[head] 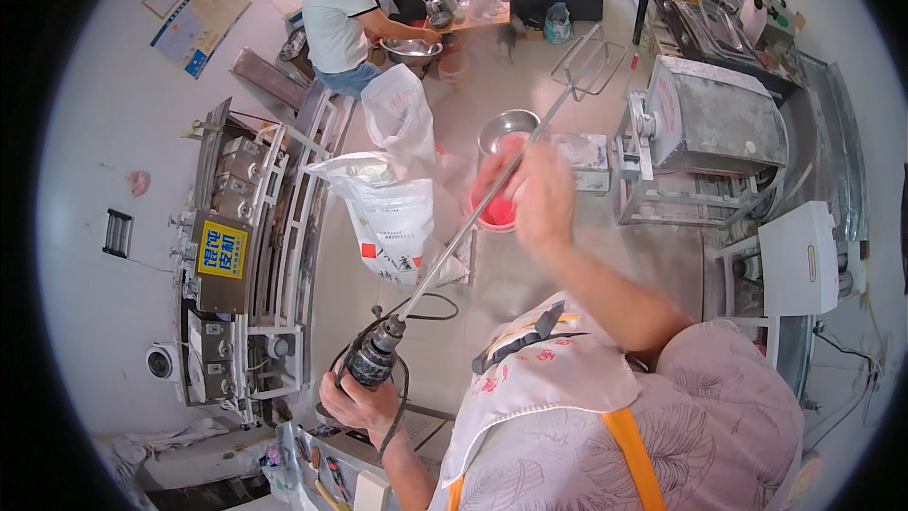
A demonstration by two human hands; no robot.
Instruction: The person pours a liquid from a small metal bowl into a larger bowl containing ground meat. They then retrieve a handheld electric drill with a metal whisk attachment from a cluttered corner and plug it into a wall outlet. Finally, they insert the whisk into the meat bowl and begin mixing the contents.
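Note:
My left hand [363, 401] is wrapped around the body of a black electric drill [374, 360], its cable looped about the hand. From the drill's chuck a long metal mixing paddle [464, 231] slants up and away to the right, ending in an open wire-frame head [590, 71]. My right hand [545, 191] is raised at the middle of the paddle's rod and blurred; whether its fingers close on the rod is unclear. Beyond that hand, a red basin [494, 216] and a steel bowl [508, 129] sit on the floor, partly covered by it.
White woven sacks [386, 216] stand left of the basin. Dough-sheeting machinery [227, 227] lines the left wall. A floury drum-shaped machine [716, 117] and a white metal box [578, 156] are at right. A person [339, 21] sits at the back, one hand at a metal basin [411, 50].

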